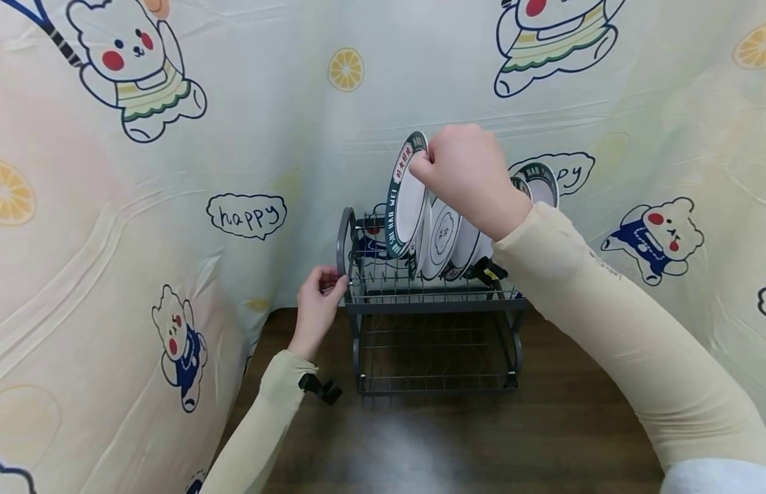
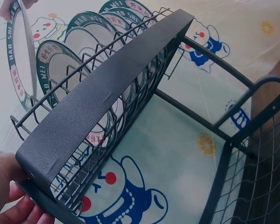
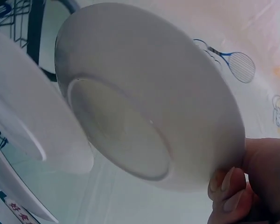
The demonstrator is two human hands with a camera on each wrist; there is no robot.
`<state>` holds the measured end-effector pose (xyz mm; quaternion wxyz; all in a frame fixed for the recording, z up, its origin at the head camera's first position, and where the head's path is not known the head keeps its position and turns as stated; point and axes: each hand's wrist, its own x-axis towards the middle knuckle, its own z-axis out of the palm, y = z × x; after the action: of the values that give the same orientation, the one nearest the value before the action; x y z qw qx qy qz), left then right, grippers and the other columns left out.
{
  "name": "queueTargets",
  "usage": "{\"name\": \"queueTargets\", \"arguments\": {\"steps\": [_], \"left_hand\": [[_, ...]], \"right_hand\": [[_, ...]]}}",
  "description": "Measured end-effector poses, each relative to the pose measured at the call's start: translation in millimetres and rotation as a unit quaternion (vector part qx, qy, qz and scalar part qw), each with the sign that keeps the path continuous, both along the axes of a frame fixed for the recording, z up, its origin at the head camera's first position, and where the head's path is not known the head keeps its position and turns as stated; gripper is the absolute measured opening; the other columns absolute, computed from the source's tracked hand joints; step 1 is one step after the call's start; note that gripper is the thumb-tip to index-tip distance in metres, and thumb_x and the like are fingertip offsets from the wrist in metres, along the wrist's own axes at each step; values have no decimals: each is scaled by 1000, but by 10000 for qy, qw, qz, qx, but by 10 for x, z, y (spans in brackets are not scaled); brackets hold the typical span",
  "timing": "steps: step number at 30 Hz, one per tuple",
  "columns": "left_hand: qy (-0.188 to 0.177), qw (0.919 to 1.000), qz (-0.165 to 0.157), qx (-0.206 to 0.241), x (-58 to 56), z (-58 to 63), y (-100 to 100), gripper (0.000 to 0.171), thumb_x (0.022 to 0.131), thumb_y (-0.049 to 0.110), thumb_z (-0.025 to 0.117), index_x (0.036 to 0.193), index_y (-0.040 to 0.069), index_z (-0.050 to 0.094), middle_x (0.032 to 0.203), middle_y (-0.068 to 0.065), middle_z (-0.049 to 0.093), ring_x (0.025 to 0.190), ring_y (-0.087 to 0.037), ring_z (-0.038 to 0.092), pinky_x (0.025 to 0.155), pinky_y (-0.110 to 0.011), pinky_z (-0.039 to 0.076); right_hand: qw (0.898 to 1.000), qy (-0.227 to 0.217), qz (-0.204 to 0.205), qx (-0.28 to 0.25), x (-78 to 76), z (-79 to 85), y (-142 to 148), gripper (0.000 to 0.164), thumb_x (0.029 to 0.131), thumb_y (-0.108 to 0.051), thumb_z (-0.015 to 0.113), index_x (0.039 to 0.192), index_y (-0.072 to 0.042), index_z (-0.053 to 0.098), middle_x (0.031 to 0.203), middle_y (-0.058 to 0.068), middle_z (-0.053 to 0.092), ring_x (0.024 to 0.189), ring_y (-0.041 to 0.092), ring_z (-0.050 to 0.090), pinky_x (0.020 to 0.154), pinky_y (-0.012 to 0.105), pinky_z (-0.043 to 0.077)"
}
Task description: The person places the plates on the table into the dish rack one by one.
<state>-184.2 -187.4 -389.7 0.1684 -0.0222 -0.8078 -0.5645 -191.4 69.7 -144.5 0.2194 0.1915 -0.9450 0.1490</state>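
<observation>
My right hand (image 1: 472, 171) pinches the rim of a white plate (image 1: 410, 206) with a green lettered border and holds it tilted near upright over the left part of a dark grey dish rack (image 1: 432, 308). Its plain white underside (image 3: 154, 60) fills much of the right wrist view, with curled fingers (image 3: 228, 186) at the edge. Several matching plates (image 1: 443, 237) stand on edge in the upper tier, to the right of the held one. My left hand (image 1: 318, 305) grips the rack's left end; in the left wrist view its fingers (image 2: 25, 210) curl under the corner of the frame.
The rack's lower wire shelf (image 1: 432, 353) holds nothing visible. A brown wood-look surface (image 1: 395, 446) lies beneath. Pale cloth (image 1: 253, 82) printed with bears, oranges and "happy" bubbles hangs behind and at the sides. A black clip-like piece (image 1: 320, 388) sits at my left wrist.
</observation>
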Motion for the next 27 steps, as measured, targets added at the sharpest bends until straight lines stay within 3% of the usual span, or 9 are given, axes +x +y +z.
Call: {"name": "queueTargets", "arguments": {"steps": [9, 14, 19, 27], "left_hand": [[10, 9999, -3, 106, -1, -10, -6, 22, 101, 14, 69, 119, 1, 63, 115, -18, 66, 103, -28, 63, 89, -26, 54], [5, 9999, -29, 120, 11, -12, -21, 22, 101, 13, 68, 119, 1, 63, 115, -18, 66, 104, -29, 63, 87, -21, 53], [70, 9998, -43, 168, 12, -14, -25, 22, 101, 12, 68, 119, 0, 63, 115, -19, 65, 104, -29, 63, 85, -16, 52], [-10, 9998, -69, 177, 17, 0, -8, 23, 102, 13, 67, 120, 0, 63, 116, -19, 66, 105, -29, 63, 90, -24, 54]], "right_hand": [[9961, 19, -542, 695, -97, -43, -180, 30, 89, -14, 42, 60, -15, 37, 56, -2, 31, 53, 17, 28, 45, 27, 24], [9933, -154, -645, 948, -117, -84, -266, 30, 93, -13, 41, 62, -15, 40, 59, -1, 35, 57, 19, 34, 47, 29, 32], [9900, -216, -689, 1211, -114, -155, -364, 35, 94, -11, 43, 59, -17, 40, 57, -3, 33, 55, 16, 32, 46, 28, 31], [9838, -273, -797, 1581, -108, -289, -466, 41, 102, -16, 48, 61, -16, 40, 56, -4, 31, 54, 14, 29, 44, 25, 28]]}}
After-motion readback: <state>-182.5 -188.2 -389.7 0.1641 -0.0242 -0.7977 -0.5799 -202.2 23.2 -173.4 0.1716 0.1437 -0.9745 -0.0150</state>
